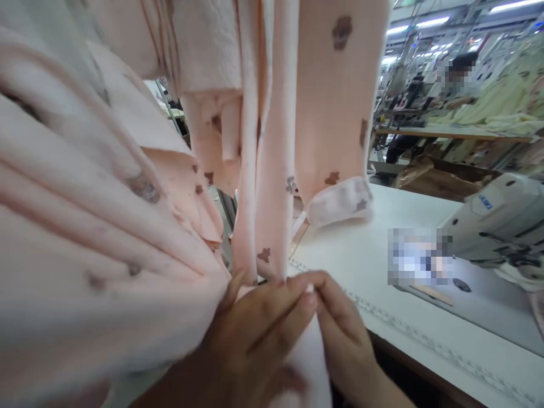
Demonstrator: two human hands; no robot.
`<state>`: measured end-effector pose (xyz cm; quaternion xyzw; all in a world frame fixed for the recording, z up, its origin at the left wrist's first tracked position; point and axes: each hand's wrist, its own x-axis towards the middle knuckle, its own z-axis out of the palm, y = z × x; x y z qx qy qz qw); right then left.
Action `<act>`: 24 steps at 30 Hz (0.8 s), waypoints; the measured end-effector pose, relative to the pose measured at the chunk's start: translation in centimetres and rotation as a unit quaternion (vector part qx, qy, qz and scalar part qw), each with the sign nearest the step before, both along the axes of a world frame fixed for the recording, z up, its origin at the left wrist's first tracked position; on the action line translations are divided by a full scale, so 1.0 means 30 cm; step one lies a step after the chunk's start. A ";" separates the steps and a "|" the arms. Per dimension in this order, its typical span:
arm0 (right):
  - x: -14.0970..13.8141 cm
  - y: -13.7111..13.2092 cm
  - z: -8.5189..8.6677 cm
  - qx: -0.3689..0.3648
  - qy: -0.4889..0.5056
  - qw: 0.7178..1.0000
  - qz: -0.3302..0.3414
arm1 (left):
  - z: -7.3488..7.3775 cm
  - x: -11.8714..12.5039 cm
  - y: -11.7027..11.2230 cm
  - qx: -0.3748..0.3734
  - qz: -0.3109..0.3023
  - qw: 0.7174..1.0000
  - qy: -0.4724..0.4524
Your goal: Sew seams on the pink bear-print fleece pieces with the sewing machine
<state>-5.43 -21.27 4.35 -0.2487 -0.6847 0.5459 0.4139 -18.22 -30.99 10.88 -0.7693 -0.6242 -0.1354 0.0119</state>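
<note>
Pale pink fabric (272,226) with small brown bear prints hangs in long folds in front of me. My left hand (263,323) is closed on it near the table's front edge, fingers bent over the cloth. Close against it, my right hand (340,323) pinches the same fabric, its fingertips meeting the left ones. A wide gathered part of the cloth spreads to the left, over and beside my left arm. Some of the fabric hangs below the hands. The exact edge between the fingertips is hidden.
A white sewing table (408,209) with a printed ruler strip along its front lies to the right. On it stands a sewing machine (493,221). Behind are a cardboard box (442,175), another person (457,79) at a bench, and pale yellow fabric (501,102).
</note>
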 end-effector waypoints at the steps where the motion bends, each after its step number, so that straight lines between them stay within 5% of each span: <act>1: 0.014 0.020 0.021 0.066 0.000 0.996 -0.055 | 0.001 0.003 0.043 0.011 -0.007 1.000 0.009; 4: 0.070 0.037 -0.033 0.130 -0.009 0.983 -0.130 | -0.049 -0.019 0.167 0.009 0.022 0.996 0.082; 7: 0.126 -0.030 -0.201 0.125 -0.029 0.984 -0.124 | -0.158 -0.080 0.255 -0.028 0.051 0.990 0.131; 9: 0.148 -0.090 -0.318 0.037 -0.099 0.992 -0.073 | -0.214 -0.133 0.290 -0.034 0.044 0.991 0.122; 12: 0.157 -0.134 -0.408 -0.025 -0.138 0.989 -0.048 | -0.187 -0.197 0.307 -0.021 0.051 0.994 0.094; 16: 0.144 -0.097 -0.308 0.014 -0.127 0.991 -0.033 | 0.029 -0.162 0.261 0.088 0.082 0.992 -0.048; 19: 0.112 -0.057 -0.176 0.108 -0.065 0.991 -0.039 | 0.159 -0.056 0.214 0.024 -0.031 0.990 -0.139; 21: 0.088 -0.036 -0.126 0.105 -0.032 0.992 -0.057 | 0.183 -0.004 0.208 -0.085 -0.121 0.985 -0.084; 24: 0.086 -0.001 -0.109 0.048 -0.027 0.996 -0.077 | 0.154 -0.016 0.248 -0.121 -0.125 0.985 0.001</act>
